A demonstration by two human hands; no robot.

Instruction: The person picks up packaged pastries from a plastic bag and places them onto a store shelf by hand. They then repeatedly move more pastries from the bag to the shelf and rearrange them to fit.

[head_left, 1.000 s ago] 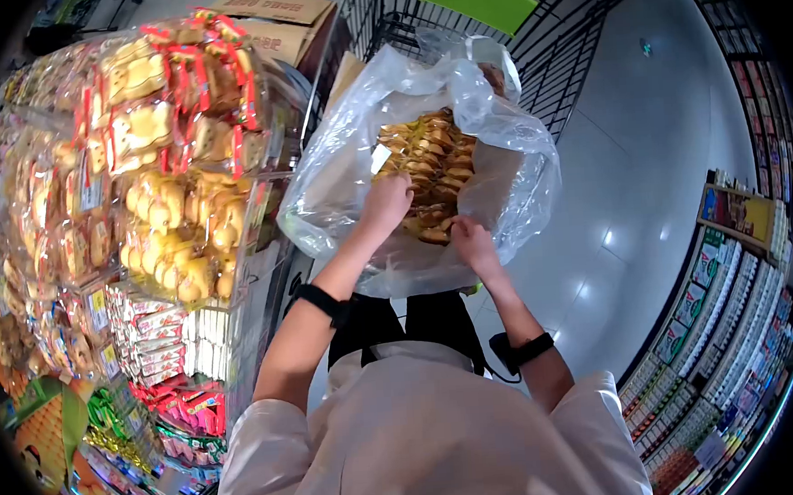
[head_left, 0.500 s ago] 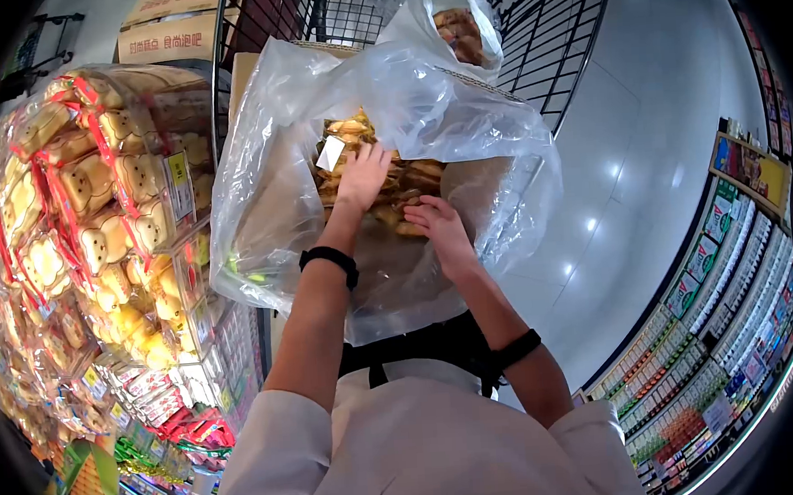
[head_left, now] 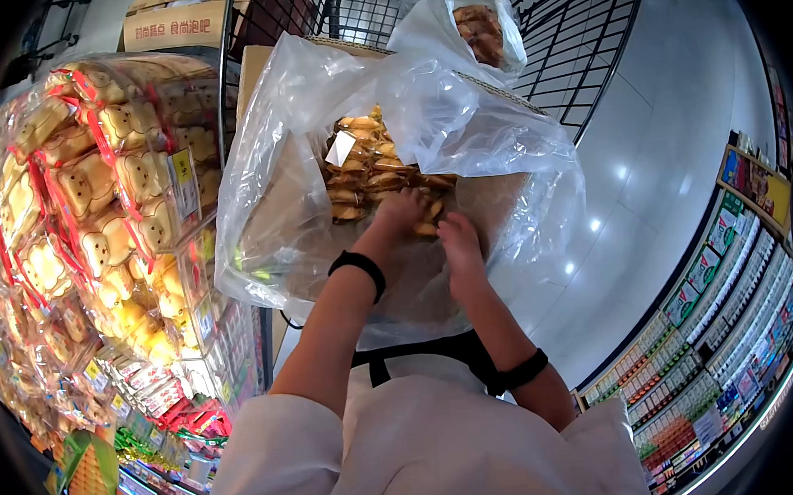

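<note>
A cardboard box point(head_left: 258, 67) lined with a clear plastic bag point(head_left: 270, 192) stands in front of me. Inside it lie packaged brown snacks point(head_left: 369, 172) in rows, with a white paper label point(head_left: 340, 148) on top. My left hand point(head_left: 401, 211) reaches into the box at the near edge of the snacks; its fingertips are partly hidden among them. Close beside it on the right, my right hand point(head_left: 457, 235) touches the near right end of the snacks with bent fingers. Whether either hand grips a pack cannot be made out.
A black wire cart point(head_left: 575, 46) stands behind the box, with a white bag of brown food point(head_left: 482, 35) at its near side. Packaged bread point(head_left: 94, 193) is stacked at the left. Stocked shelves point(head_left: 693, 347) curve along the right. Brown cartons point(head_left: 174, 25) stand at the back left.
My left hand has moved right and nearer to me, uncovering more snacks. My right hand has shifted slightly right and down. The view has shifted a little.
</note>
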